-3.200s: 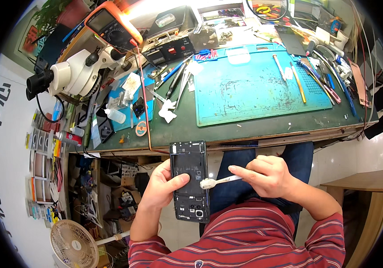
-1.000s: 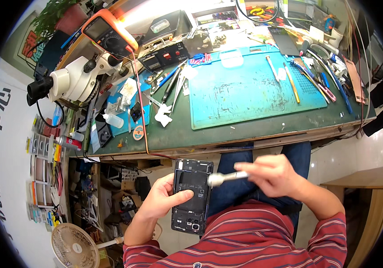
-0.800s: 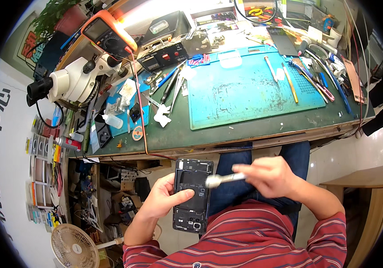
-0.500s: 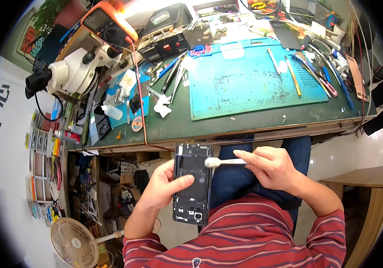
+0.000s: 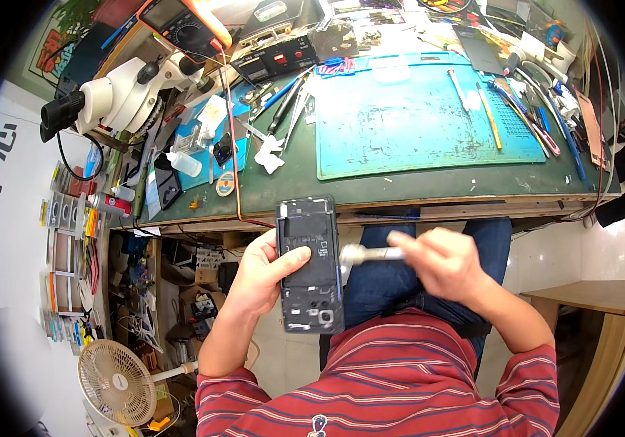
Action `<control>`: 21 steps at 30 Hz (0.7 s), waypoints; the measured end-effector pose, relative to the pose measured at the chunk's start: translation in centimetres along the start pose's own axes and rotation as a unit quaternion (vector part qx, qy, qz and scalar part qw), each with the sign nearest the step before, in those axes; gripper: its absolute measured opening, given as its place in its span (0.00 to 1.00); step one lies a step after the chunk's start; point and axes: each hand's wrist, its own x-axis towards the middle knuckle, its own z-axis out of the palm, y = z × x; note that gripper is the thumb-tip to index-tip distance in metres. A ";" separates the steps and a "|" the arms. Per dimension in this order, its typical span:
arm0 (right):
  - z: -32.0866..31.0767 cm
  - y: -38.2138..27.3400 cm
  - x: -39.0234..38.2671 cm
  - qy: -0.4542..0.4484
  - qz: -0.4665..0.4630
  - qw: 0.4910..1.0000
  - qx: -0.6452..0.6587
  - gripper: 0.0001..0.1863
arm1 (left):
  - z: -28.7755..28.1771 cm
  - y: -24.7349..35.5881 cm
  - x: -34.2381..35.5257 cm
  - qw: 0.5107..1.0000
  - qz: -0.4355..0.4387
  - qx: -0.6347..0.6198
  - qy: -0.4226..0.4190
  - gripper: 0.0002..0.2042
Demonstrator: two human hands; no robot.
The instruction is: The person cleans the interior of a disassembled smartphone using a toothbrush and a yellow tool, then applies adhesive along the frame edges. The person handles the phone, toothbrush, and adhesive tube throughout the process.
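Note:
In my left hand (image 5: 261, 273) is a smartphone (image 5: 305, 298) with its back cover off, held upright by its left edge. My thumb lies across the dark inner face; the fingers are hidden behind it. The camera openings sit at the end nearer me. My right hand (image 5: 443, 262), partly smeared by motion, grips the thin handle of a small brush (image 5: 360, 254). Its pale, blurred head is just right of the phone's right edge, seemingly apart from it. Both hands are over my lap, in front of the bench edge.
A blue repair mat (image 5: 400, 138) with pens and brushes lies on the green bench (image 5: 269, 197). At the left stand a microscope (image 5: 112, 102), an orange multimeter (image 5: 181, 25) and a small bottle (image 5: 184, 163). A red cable (image 5: 231, 146) hangs over the edge. A fan (image 5: 117, 382) stands lower left.
The phone has moved up toward the bench in my left hand. The brush head has come off the phone's face to its right side, and my right hand has shifted slightly.

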 end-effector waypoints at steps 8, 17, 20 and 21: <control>-0.6 -1.1 -0.5 -0.073 -0.039 0.995 0.060 0.25 | 0.2 0.5 -0.1 1.000 0.004 -0.005 -0.005 0.15; -0.9 -1.6 -0.8 -0.120 -0.045 0.989 0.071 0.25 | -0.2 1.0 0.6 0.996 0.071 0.031 0.054 0.15; -0.7 -1.6 -1.6 -0.126 -0.056 0.987 0.083 0.25 | -0.3 0.5 0.7 0.990 0.099 0.052 0.081 0.14; -0.6 -1.7 -1.6 -0.107 -0.036 0.991 0.067 0.25 | -0.3 0.2 0.7 0.988 0.106 0.058 0.091 0.13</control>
